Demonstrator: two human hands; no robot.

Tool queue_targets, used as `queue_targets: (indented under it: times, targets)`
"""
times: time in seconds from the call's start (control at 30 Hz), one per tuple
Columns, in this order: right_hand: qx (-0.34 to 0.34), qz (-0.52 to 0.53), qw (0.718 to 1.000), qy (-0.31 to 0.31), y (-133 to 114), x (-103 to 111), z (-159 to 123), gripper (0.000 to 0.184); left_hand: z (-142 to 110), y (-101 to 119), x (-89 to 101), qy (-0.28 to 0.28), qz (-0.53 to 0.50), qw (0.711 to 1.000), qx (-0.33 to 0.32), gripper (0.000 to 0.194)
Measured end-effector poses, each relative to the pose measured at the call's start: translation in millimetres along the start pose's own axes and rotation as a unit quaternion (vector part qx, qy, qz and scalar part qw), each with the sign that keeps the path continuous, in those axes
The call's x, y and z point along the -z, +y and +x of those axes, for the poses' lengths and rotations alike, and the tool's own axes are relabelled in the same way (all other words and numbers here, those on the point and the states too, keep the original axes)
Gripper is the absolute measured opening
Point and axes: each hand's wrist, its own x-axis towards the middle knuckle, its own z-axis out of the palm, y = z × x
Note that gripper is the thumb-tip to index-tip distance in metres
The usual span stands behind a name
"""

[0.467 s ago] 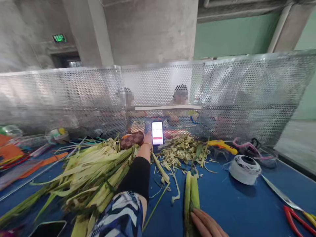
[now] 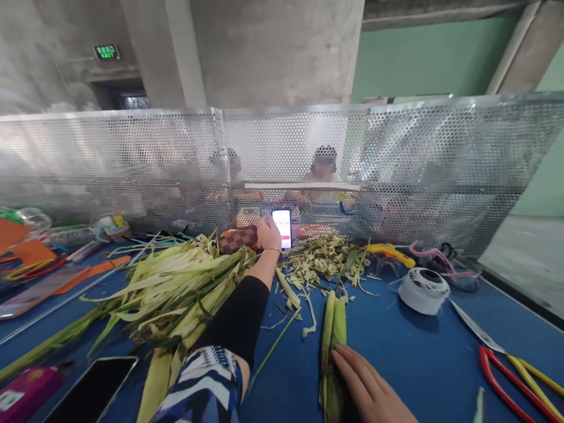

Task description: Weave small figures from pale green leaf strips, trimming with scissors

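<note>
My left hand (image 2: 268, 232) reaches far forward, its fingers curled, overlapping the left edge of a lit phone (image 2: 282, 228) that stands upright against the perforated screen. Whether a fingertip touches the phone's display is hard to see. My right hand (image 2: 368, 382) lies with its fingers stretched flat along a green corn husk (image 2: 338, 329) on the blue tabletop (image 2: 396, 358); the thumb is out of sight. A large pile of corn husks (image 2: 176, 282) spreads beneath and left of my left arm. Beyond the right hand lies a heap of small husk scraps (image 2: 326, 258).
A perforated metal screen (image 2: 176, 170) crosses the back, with people seen through it. A brown checked pouch (image 2: 238, 239) sits beside the phone. Rightward are a yellow glue gun (image 2: 391, 254), a white roll (image 2: 423, 292) and scissors (image 2: 497, 352). A dark phone (image 2: 92, 390) lies front left.
My left hand has come around to overlap the lit phone's left side, with its fingers curled. The right hand stays on the corn husk. The camera view has shifted slightly.
</note>
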Motion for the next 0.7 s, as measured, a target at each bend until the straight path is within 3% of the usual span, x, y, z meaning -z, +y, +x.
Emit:
queue_targets:
  times: [0.1,0.23,0.4,0.5,0.6,0.7]
  targets:
    - [-0.087,0.024,0.994,-0.068,-22.9,24.6,8.8,0.068,-33.4,23.8,15.9,-0.07,0.046,0.996,-0.029,0.032]
    - [-0.197,0.042,0.973,-0.112,-40.8,65.5,15.6,0.075,-105.9,46.1,47.7,-0.255,0.112,0.956,-0.094,0.024]
    - [-0.233,0.008,0.95,-0.208,-35.9,107.5,-3.8,0.047,-179.3,43.3,96.7,-0.355,0.193,0.907,-0.12,0.043]
    - [-0.226,0.021,0.954,-0.194,-37.2,110.7,-18.1,0.029,-197.2,35.1,114.2,-0.386,0.208,0.892,-0.107,0.047]
    - [-0.204,0.092,0.963,-0.149,-44.2,97.7,-21.9,0.009,-201.7,25.0,118.4,-0.425,0.191,0.881,-0.086,0.034]
    - [-0.185,0.159,0.963,-0.114,-50.6,81.8,-12.3,0.012,-199.1,12.4,116.2,-0.429,0.149,0.889,-0.055,0.024]
